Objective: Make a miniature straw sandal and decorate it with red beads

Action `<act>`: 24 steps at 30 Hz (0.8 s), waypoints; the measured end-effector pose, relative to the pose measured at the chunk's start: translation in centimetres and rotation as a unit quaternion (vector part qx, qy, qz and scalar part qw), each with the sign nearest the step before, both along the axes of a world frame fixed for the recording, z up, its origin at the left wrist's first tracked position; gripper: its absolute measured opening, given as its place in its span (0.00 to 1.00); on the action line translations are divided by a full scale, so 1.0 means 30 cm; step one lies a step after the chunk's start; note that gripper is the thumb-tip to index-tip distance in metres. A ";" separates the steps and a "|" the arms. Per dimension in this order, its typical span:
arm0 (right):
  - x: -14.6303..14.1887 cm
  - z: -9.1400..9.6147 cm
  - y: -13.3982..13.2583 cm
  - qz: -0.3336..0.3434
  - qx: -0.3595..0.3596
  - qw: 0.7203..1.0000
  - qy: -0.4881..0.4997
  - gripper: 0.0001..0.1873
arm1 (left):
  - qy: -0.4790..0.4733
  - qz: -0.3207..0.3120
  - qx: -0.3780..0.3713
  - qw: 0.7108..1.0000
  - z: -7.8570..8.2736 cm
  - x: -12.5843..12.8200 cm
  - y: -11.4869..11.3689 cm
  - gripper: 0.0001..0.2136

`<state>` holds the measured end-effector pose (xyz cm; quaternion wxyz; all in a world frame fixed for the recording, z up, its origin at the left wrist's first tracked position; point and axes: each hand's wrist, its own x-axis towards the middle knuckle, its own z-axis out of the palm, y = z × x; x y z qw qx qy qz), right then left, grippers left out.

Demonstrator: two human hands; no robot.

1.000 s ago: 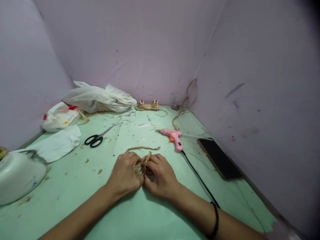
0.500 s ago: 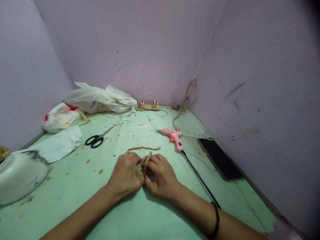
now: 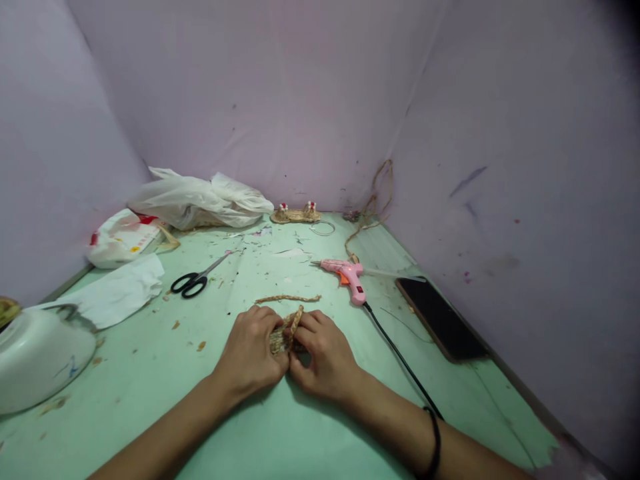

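Close in front of me, my left hand is closed around a small woven straw piece, mostly hidden by the fingers. A short braided straw cord stands up from this piece. My right hand pinches the cord and the piece's right side, its thumb meeting my left thumb below. Just beyond my fingers lies a loose strip of braided cord. A pink glue gun rests to the right, its nozzle pointing left and an orange light showing on it.
Black-handled scissors lie left of centre. A white bowl, a white cloth or paper and plastic bags occupy the left side. Straw slippers with red and white beads sit at the back wall. A phone lies right.
The view has shifted very slightly. Both hands keep their grip on the woven piece and the cord, with hardly any movement.
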<state>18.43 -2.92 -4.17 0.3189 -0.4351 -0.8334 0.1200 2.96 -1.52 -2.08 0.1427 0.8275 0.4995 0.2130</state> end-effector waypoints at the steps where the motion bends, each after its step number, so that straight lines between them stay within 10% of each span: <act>1: -0.001 -0.002 0.000 -0.002 0.001 1.000 0.000 0.12 | -0.002 0.000 0.001 1.000 -0.003 0.000 0.000 0.09; 24: -0.004 -0.004 -0.004 -0.008 0.000 1.000 0.012 0.13 | 0.008 0.013 0.003 1.000 -0.010 0.005 -0.001 0.10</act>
